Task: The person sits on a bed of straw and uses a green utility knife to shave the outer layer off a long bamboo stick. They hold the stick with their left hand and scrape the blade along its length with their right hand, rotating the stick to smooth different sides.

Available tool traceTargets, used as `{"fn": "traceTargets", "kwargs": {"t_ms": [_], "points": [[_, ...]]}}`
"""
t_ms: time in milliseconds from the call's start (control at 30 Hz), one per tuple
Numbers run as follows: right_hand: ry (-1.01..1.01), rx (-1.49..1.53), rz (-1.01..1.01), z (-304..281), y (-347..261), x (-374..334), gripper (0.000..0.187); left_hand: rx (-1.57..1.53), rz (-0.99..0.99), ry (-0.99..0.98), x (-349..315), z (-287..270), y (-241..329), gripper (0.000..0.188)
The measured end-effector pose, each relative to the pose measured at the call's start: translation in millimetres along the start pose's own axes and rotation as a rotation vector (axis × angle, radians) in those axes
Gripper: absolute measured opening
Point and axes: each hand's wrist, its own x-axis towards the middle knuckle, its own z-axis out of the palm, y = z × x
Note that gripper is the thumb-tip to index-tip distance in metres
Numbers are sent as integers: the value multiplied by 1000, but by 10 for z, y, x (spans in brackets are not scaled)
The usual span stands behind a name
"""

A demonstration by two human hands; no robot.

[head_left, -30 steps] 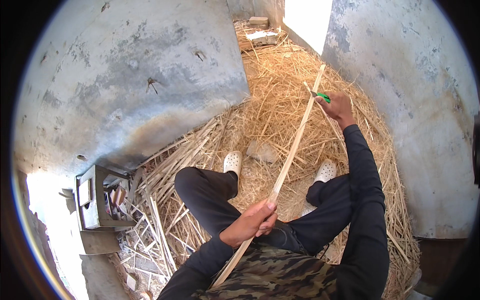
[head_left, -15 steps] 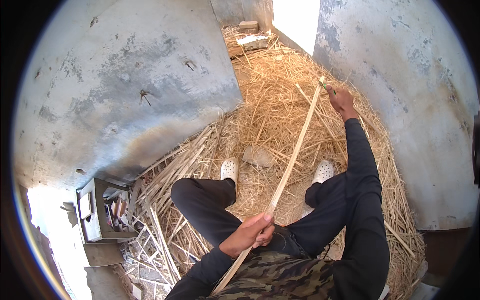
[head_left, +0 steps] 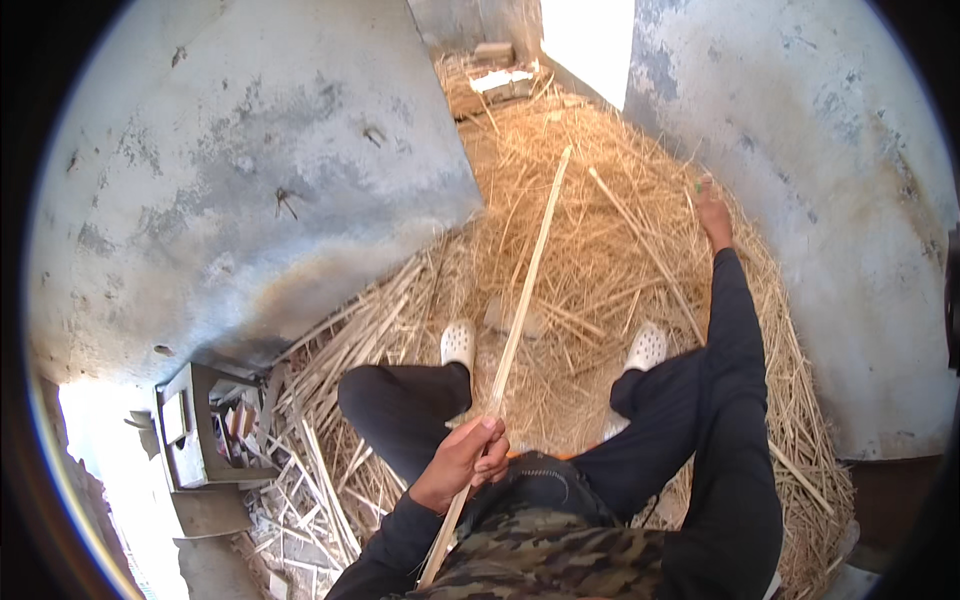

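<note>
My left hand [head_left: 462,465] is closed around a long pale split strip, likely bamboo or wood [head_left: 527,285]. The strip slants from beside my left hip up and away over the straw, its far tip in the air or over the litter. Out to the far right, my right hand [head_left: 714,218] is closed on a small green tool [head_left: 699,188]. That tool is blurred and mostly covered by the fingers, so its kind does not show. The right hand is apart from the strip.
Straw-like shavings [head_left: 560,200] cover the floor between two grey walls. Split strips [head_left: 340,325] lie heaped at the left, near an old wooden box frame [head_left: 215,425]. A stone slab [head_left: 515,315] lies between my feet in white clogs [head_left: 458,343]. Bricks [head_left: 495,52] are at the back.
My right hand has moved off the strip's far end, to the right. The strip's far end has swung left, and my left hand has shifted slightly left with it.
</note>
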Motion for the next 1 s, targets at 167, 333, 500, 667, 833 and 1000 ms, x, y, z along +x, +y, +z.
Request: {"fn": "traceTargets", "kwargs": {"t_ms": [167, 333, 500, 667, 833, 1000], "points": [[-227, 164, -565, -94, -1368, -1026, 80, -8, 133, -114, 217, -12, 207, 31], [-434, 141, -1007, -111, -1982, -2490, 73, -109, 123, -80, 296, 18, 329, 30], [-510, 88, -1131, -150, -2125, -2869, 72, -128, 145, -101, 305, 3, 309, 30], [-290, 58, -933, 6, -2052, -2669, 72, -73, 128, -121, 276, 26, 287, 31], [-291, 110, -1082, 87, -2034, -2640, 73, -57, 166, -69, 284, 42, 275, 30], [-110, 33, -777, -98, -2223, -2384, 77, 132, 109, -48, 240, 109, 189, 32]]}}
